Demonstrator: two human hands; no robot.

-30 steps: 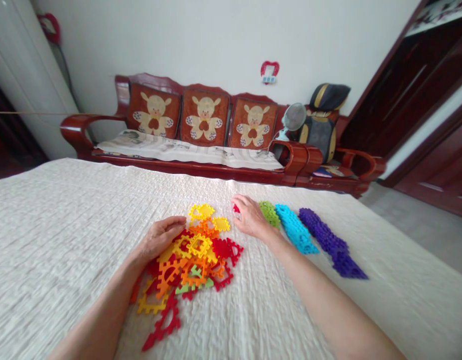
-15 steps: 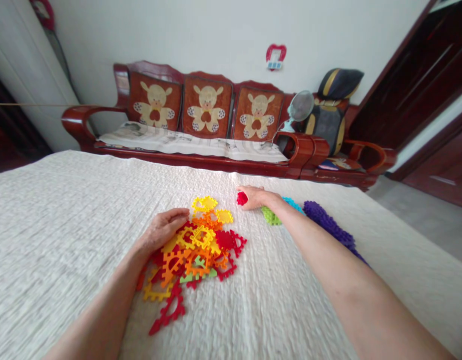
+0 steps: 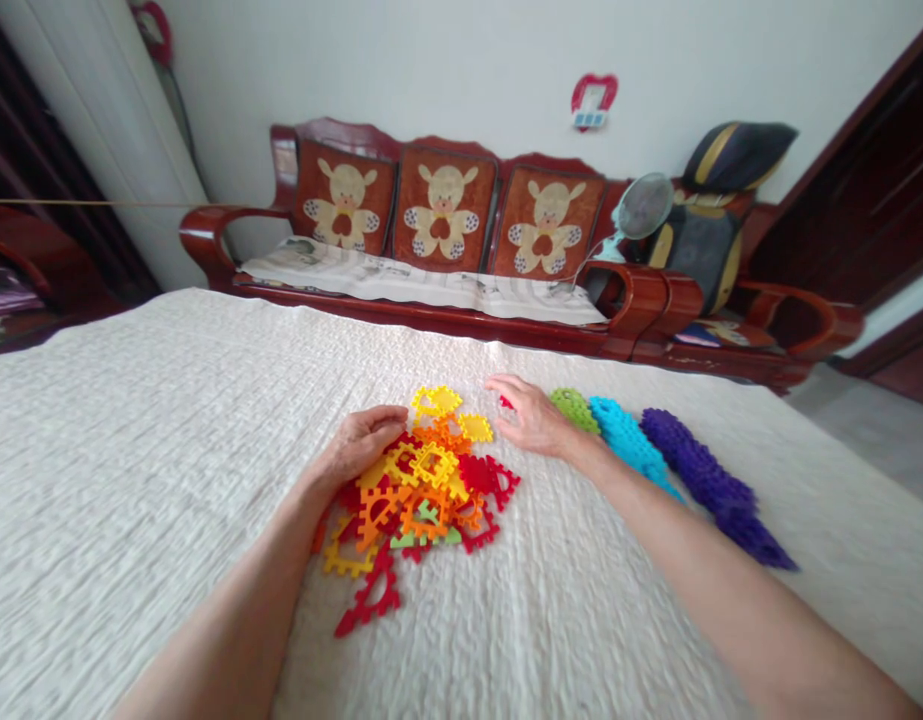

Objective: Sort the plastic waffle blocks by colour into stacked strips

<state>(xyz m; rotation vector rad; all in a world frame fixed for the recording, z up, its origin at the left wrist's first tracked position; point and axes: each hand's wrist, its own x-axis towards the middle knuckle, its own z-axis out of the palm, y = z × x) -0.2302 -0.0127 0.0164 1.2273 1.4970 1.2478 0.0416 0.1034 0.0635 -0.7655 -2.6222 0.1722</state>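
White quilted cover (image 3: 131, 450): fills near and mid scene; everything lies on it.
Wooden sofa (image 3: 446, 310): far side, along the wall, w/ three bear-print cushions.
Mixed pile (image 3: 423, 490): centre, b/w the two forearms; red, orange, yellow plus a few green toothed plastic pieces, overlapping. Long axis runs near-left to far-right.
Purple row (image 3: 708, 480): rightmost and longest, slanting from far-left to near-right.
Cyan row (image 3: 626, 440): just left of purple, same slant.
Green row (image 3: 573, 408): shortest, left of cyan, close beside R wrist.
L hand (image 3: 363, 445): palm down, fingers loosely curled, resting on pile's far-left edge; nothing gripped.
R hand (image 3: 532, 420): palm down at pile's far-right, b/w pile and green row, fingers spread flat and pointing left.
Small red piece (image 3: 505, 402): peeks out under R fingertips, apart from the pile, on its far-right side. Pinched or only touched: can't tell. R hand is on it; L hand is well left, across the pile.
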